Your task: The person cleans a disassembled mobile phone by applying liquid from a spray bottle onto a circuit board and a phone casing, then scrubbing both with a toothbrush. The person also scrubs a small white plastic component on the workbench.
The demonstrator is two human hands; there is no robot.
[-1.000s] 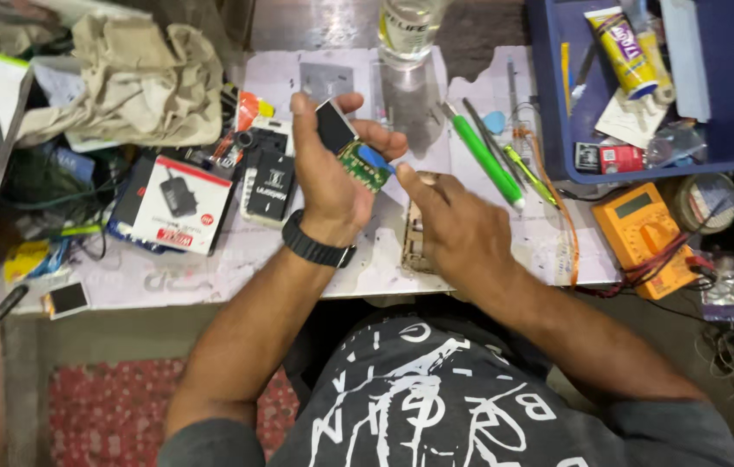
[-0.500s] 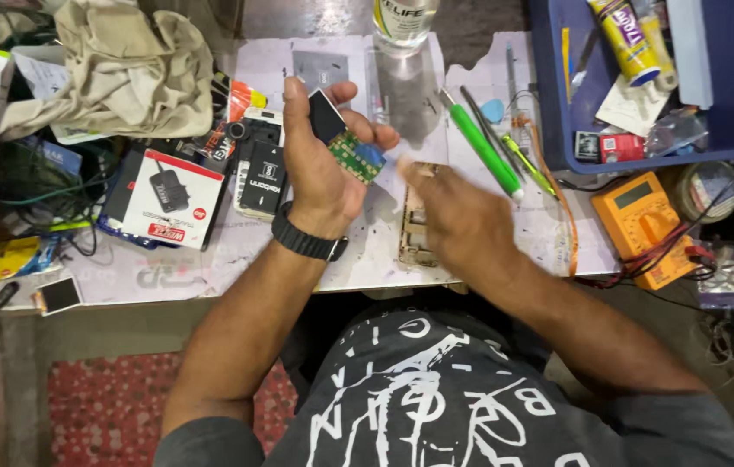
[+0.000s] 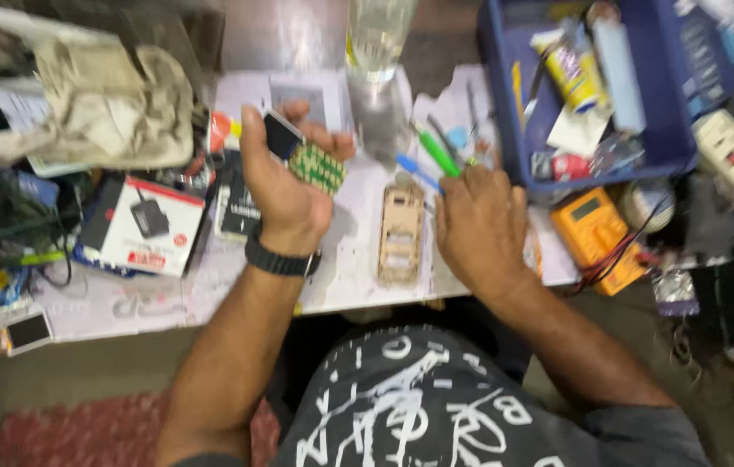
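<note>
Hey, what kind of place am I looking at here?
Most likely an electronics repair bench. The left hand holds a small green circuit board, an orange multimeter with leads lies at the right, and screwdrivers rest beside a blue tray of supplies on a cluttered table.

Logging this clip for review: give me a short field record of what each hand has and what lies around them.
left hand: raised, palm up, holds a green circuit board with a dark part at its top
right hand: palm down on the table, fingers by the green screwdriver
between hands: tan frame, flat on the table
right side: blue tray, orange multimeter
left side: white box, beige cloth
</note>
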